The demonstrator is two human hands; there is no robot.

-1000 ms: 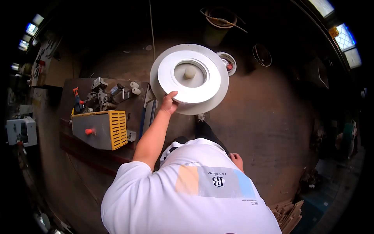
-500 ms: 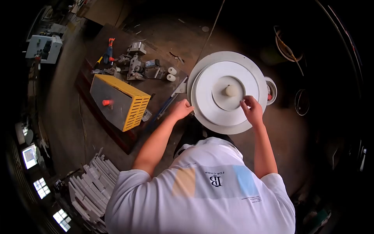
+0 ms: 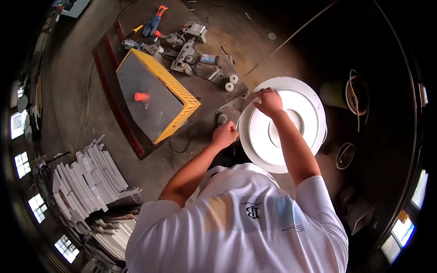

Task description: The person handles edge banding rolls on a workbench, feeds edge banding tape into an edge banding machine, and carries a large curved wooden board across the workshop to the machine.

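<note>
A broad white disc (image 3: 249, 144) lies flat in front of me, with a smaller white round roll (image 3: 260, 136) on top of it. My right hand (image 3: 270, 102) reaches across the roll to its upper left edge, thumb and fingers apart and bent downward. The forearm covers the roll's centre, so the knob there is hidden. At the disc's left edge, my left hand (image 3: 225, 135) is closed with the fingers pressed together. Whatever sits in that grip is too small to make out.
To the left, a dark table (image 3: 218, 98) bears a yellow-edged grey guard (image 3: 150, 102) with a red knob, a metal mechanism (image 3: 189, 57), two small white rollers (image 3: 231, 83) and a blue glove (image 3: 152, 26). White strips (image 3: 91, 177) are stacked lower left. A bucket (image 3: 334, 93) stands right.
My right hand has moved from the roll's right side across to its upper left. My left hand stays closed by the disc's left edge. The view has shifted and turned.
</note>
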